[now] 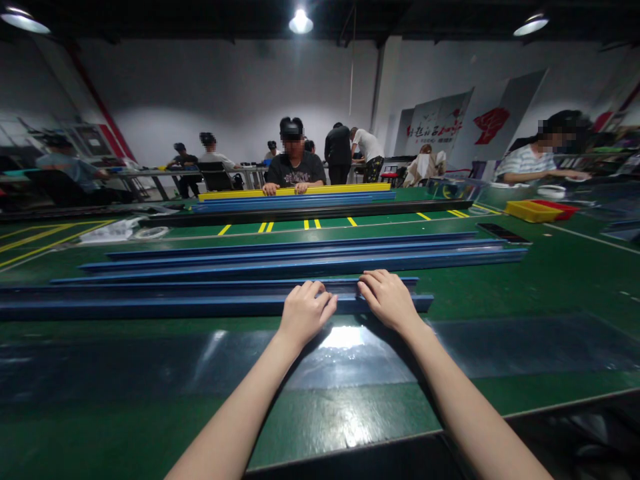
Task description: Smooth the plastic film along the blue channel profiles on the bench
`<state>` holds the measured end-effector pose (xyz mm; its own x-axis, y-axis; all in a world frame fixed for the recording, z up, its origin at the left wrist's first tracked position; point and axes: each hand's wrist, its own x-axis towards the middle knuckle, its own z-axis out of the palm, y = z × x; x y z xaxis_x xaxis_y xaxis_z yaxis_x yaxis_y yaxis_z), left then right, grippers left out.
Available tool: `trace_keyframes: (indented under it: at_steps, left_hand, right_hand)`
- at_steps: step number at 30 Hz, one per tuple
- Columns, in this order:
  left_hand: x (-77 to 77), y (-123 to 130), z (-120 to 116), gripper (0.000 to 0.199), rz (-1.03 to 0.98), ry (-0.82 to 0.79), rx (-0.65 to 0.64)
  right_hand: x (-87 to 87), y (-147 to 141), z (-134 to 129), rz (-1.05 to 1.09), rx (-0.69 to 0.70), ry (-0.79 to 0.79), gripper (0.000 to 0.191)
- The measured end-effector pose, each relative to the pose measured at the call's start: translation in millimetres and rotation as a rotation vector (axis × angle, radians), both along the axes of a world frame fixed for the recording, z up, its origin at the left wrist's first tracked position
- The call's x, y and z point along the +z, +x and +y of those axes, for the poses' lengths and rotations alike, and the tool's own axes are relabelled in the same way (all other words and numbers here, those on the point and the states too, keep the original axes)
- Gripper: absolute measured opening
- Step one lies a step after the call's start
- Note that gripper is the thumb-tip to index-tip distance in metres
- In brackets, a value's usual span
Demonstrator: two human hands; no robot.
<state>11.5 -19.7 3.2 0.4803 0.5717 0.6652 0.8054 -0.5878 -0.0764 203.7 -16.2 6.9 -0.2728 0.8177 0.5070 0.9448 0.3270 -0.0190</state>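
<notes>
Across the green table lies a long blue channel strip (150,307), its right end just past my hands. My left hand (306,312) is closed over this strip, fingers bent across it and thumb at its near side. A short way to the right, my right hand (389,301) grips the same strip close to its end, with the fingertips partly hidden behind it. Nearer to me, a clear flat plastic sheet (150,363) runs along the table under my wrists, reflecting the lamp. Several more blue channel strips (310,261) lie just beyond.
A black strip (320,212) and a yellow strip (350,189) lie at the far side, where a person (295,167) rests both hands on the yellow one. A phone (503,233), a yellow tray (533,211) and a tape roll (151,233) are on the green table (575,287).
</notes>
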Motion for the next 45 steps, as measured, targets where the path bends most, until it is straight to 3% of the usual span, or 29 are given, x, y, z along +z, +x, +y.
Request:
trace_keyframes:
  at_steps: [6, 45]
  left_hand:
    - [0.6, -1.1, 0.0, 0.032, 0.005, 0.009, 0.056]
    - [-0.3, -0.5, -2.1, 0.027, 0.048, 0.001, 0.055]
  right_hand:
    - [-4.4, 0.4, 0.8, -0.023, -0.032, -0.021, 0.042]
    - [-3.7, -0.3, 3.6, -0.054, -0.032, -0.097, 0.04]
